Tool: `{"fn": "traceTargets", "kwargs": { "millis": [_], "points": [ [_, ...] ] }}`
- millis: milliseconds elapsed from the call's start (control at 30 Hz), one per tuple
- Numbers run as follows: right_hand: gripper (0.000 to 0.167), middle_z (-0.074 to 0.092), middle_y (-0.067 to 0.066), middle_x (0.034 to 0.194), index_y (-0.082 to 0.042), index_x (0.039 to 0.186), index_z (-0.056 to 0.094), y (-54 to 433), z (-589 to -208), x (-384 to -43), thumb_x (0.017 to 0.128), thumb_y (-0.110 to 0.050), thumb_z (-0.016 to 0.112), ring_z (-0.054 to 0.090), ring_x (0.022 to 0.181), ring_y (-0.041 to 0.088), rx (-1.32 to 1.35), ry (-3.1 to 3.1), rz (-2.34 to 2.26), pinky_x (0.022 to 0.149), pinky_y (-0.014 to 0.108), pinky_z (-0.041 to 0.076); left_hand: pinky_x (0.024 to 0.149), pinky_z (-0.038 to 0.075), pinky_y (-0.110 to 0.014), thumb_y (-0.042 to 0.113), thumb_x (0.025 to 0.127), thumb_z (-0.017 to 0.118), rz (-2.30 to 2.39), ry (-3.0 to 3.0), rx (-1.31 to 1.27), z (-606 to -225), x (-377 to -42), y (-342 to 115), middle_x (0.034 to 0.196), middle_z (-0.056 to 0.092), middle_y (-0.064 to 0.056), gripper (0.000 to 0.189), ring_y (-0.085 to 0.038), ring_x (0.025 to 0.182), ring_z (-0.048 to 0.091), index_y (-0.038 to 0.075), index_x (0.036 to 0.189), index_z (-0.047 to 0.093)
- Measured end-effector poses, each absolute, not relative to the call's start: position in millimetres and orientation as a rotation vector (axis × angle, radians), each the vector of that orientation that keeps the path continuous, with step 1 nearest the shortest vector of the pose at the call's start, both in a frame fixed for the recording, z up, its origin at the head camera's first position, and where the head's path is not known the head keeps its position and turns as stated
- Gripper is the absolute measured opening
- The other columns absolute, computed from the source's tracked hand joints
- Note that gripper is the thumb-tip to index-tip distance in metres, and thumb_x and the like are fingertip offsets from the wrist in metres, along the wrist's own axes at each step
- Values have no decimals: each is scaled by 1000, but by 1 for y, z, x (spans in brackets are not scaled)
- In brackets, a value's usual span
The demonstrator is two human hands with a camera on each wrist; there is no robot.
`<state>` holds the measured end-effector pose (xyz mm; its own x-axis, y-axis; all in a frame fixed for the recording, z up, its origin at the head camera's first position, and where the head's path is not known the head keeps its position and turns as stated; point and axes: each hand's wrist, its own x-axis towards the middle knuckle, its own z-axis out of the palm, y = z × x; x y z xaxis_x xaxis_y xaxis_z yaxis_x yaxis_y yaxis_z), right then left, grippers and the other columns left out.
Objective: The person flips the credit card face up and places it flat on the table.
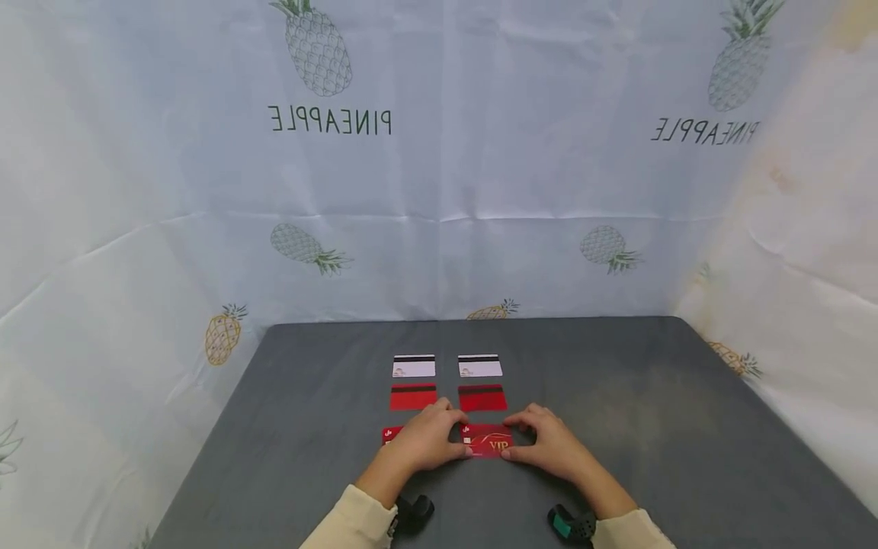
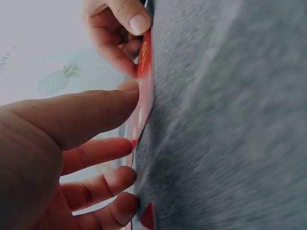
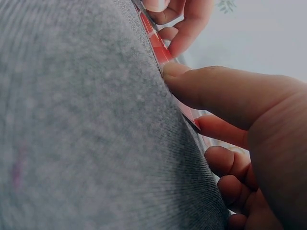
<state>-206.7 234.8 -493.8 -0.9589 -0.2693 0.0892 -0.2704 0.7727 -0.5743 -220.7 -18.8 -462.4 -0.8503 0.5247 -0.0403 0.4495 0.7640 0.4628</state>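
Red and gold, the VIP card [image 1: 488,441] lies at the near edge of the grey bench [image 1: 652,427], pinched at its two ends between the left hand [image 1: 427,440] and the right hand [image 1: 549,442]. Behind it lie two red cards [image 1: 414,396] and two white cards [image 1: 414,367].

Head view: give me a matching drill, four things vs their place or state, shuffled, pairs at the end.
Things:
1. red VIP card with gold lettering
2. two white cards with a black stripe
3. two red cards with a dark stripe
4. partly hidden red card

Places or states:
A. far row on the grey table
B. middle row
C. held at both ends by the left hand and the right hand
D. near row, peeking out left of the left hand

Pairs: 1-C, 2-A, 3-B, 4-D
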Motion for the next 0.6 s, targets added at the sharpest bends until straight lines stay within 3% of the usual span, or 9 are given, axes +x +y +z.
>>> {"fn": "traceTargets", "kwargs": {
  "millis": [400, 600],
  "points": [
    [40, 51, -11, 84, -24, 107, 72, 237, -495, -207, 76, -48, 81, 46, 81, 6, 499, -2908, 975, 68, 25, 41, 92, 52, -43, 36, 80, 80, 858, 2823, 647, -462, -254, -14, 120, 57, -8, 63, -23, 110, 53, 11, 134, 59],
    [37, 52, -11, 83, -23, 106, 73, 236, -495, -205, 79, -47, 79, 46, 79, 5, 518, -2891, 1010, 66, 24, 41, 97, 49, -46, 34, 82, 79, 861, 2860, 587, -465, -265, -9, 124, 56, -12, 61, -26, 112, 53, 10, 134, 59]
  ]
}}
